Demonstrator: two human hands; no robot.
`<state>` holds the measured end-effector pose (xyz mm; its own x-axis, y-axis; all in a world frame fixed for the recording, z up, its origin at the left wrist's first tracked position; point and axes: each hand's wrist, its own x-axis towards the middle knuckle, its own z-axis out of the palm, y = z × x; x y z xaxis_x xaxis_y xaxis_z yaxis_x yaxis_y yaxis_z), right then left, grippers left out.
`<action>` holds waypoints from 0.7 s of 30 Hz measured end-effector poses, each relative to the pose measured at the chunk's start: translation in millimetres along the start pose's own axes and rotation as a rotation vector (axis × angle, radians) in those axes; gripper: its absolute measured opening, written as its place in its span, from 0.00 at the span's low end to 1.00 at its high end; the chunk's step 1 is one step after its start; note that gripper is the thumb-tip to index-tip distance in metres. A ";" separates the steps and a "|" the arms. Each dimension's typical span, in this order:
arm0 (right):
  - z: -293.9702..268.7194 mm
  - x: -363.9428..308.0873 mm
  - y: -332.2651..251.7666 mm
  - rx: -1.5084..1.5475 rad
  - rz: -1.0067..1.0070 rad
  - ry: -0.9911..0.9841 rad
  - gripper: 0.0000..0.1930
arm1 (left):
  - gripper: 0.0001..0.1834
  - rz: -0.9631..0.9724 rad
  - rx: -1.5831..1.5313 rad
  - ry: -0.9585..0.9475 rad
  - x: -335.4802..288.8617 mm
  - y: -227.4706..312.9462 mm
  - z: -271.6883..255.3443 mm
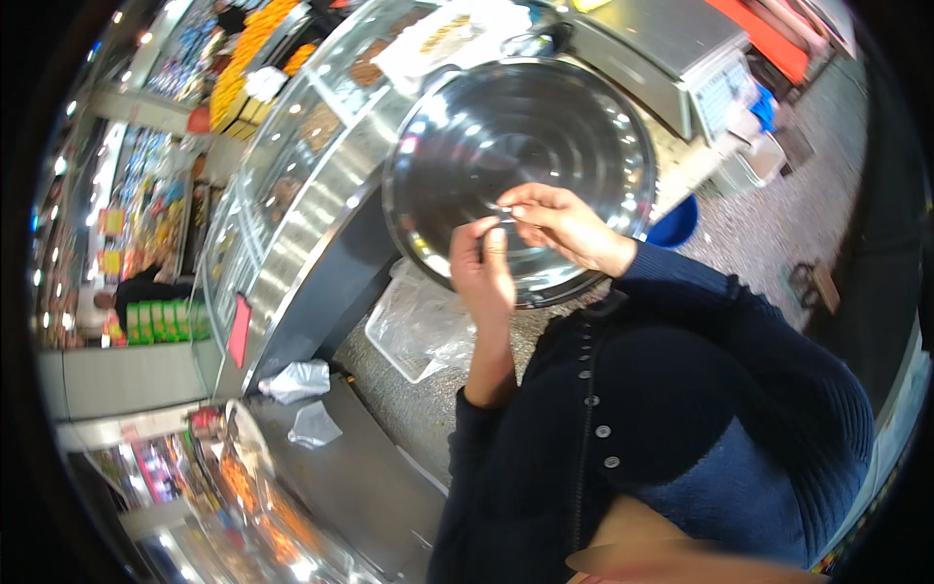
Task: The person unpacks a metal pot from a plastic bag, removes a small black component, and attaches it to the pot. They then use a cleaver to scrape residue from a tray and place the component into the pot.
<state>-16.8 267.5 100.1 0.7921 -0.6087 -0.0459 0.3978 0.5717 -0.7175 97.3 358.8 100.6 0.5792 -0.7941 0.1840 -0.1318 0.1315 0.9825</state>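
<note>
A large round steel pan with a shiny, ringed inside lies in front of me. Over its near part my two hands come close together. My left hand has thumb and fingers bent toward each other in a pinch. Beside it my right hand pinches too, its fingertips just above the left ones. Something small and thin may sit between the fingertips, but it is too small to make out. The pan's bottom shows bare around the hands.
Left of the pan runs a glass-fronted display counter with a steel edge. A white basket with clear plastic bags stands below it. A blue bucket sits at the pan's right. A steel cabinet stands beyond, and a grey tabletop lies lower left.
</note>
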 end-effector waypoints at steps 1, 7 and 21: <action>1.7 -1.9 -1.1 -0.064 -0.004 -0.031 0.14 | 0.05 0.014 -0.010 -0.059 -0.7 2.1 -2.1; 8.5 -7.5 -0.1 -0.234 -0.088 -0.007 0.07 | 0.05 -0.311 -0.428 -0.254 -8.6 17.3 -8.6; -13.8 -9.3 32.1 0.383 0.064 -0.013 0.08 | 0.04 -0.009 0.115 -0.353 19.2 15.4 -14.5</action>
<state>-17.8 283.9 67.9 0.8254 -0.5599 -0.0718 0.4900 0.7737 -0.4016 118.0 354.1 119.7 0.2704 -0.9533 0.1345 -0.2289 0.0721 0.9708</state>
